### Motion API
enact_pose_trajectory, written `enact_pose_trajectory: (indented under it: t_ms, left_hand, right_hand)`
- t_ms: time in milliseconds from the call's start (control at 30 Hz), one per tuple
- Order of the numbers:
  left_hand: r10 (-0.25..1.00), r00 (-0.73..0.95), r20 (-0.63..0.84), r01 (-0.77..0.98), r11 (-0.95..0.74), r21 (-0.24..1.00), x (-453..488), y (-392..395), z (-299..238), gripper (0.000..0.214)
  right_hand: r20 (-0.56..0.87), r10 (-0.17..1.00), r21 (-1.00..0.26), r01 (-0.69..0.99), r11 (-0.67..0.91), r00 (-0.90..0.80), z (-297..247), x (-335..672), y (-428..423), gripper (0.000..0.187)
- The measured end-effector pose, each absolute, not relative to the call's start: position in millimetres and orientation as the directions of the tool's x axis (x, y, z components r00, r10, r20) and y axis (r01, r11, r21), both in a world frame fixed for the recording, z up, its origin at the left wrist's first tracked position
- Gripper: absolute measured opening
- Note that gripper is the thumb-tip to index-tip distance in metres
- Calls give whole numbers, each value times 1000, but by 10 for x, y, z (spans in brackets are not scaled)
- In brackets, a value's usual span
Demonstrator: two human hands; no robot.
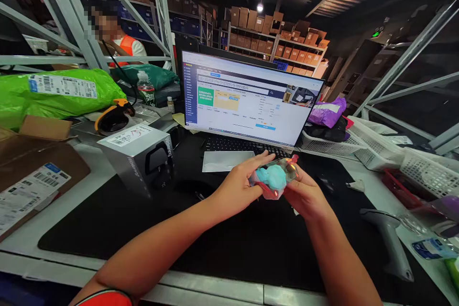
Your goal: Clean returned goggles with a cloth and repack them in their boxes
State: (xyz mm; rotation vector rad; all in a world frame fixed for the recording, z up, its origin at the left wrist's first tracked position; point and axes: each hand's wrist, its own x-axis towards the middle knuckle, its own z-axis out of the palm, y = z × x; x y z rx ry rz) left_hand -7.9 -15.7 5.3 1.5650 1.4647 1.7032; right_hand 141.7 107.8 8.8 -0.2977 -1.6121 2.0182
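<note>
L hand & R hand grip packet betw. them, in front of monitor; poss. drop if grip loosens on shiny wrap.

Your bare left forearm slants up from lower left, your right forearm from lower right; your left hand and right hand grip close together, palms inward

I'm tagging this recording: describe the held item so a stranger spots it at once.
Start at the monitor and drop to the keyboard below it. Just in front, the left hand and right hand hold a shiny package. Turquoise inside with red edges, it stands out from the flat pale card nearby.
</note>
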Motion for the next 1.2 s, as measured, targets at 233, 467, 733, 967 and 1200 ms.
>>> enact_pose_trajectory:
  t_ms: [233,467,733,967,1200]
  left_hand:
    - [728,-421,542,359,-414,836,-76,-170,35,70]
    - [738,-483,471,83,-497,864,-87,-177,134,66]
    - [756,-483,442,99,-454,885,-143,-170,172,62]
    - [656,-551,515,361,-369,857,-104,-126,3,66]
    - [549,-396,736,673,-371,640,-45,-134,-114,75]
  right_hand:
    - [193,487,-961,-264,-81,-851,170,1438,1026,42]
    - [334,451,-937,-345,60,-828,33,1432,883,29]
    - [349,374,-929,-265,258,-859,74,1459,793,23]
    - [387,606,-915,-370,160,-695,14,1205,688,53]
    - [368,819,-898,-396,191,-440,-177,1109,561,57]
